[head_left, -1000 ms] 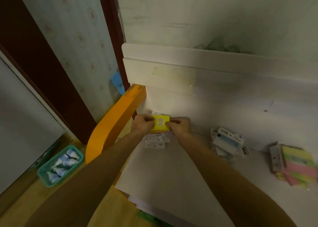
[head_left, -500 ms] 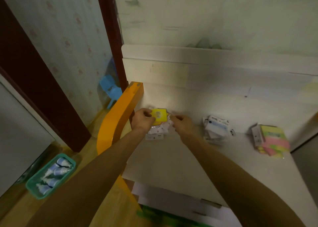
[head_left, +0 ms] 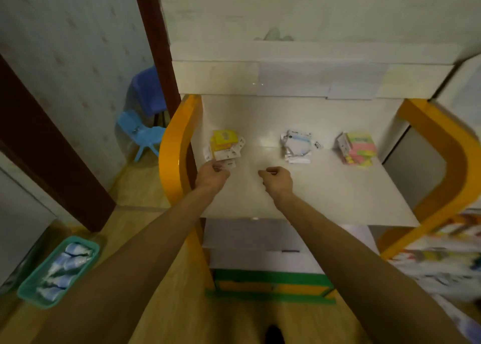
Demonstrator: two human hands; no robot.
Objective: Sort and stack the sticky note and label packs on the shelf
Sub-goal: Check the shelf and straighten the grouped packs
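Closest to the camera, two bare arms reach forward over the white shelf (head_left: 325,195). The left hand (head_left: 212,174) is at the front left of the shelf, and its fingers (head_left: 218,167) curl in close to the near edge of the left pile; the picture is too blurry to tell if they pinch a white pack or hold nothing. The right hand (head_left: 277,178) hangs over the bare middle of the shelf with its fingers curled in, and no pack shows in it.

Farther back, three piles sit in a row near the back wall. The left pile (head_left: 225,148) has white label packs at the bottom and a yellow pack (head_left: 224,137) on top, lying flat, its long side running left to right. The middle pile (head_left: 296,147) is a messy heap of white and pale blue packs pointing different ways. The right pile (head_left: 360,148) is pink, green and yellow sticky notes stacked flat, turned a bit crooked.

Down on the floor to the left sits a green basket (head_left: 28,289), and a small blue chair (head_left: 141,132) stands farther off.
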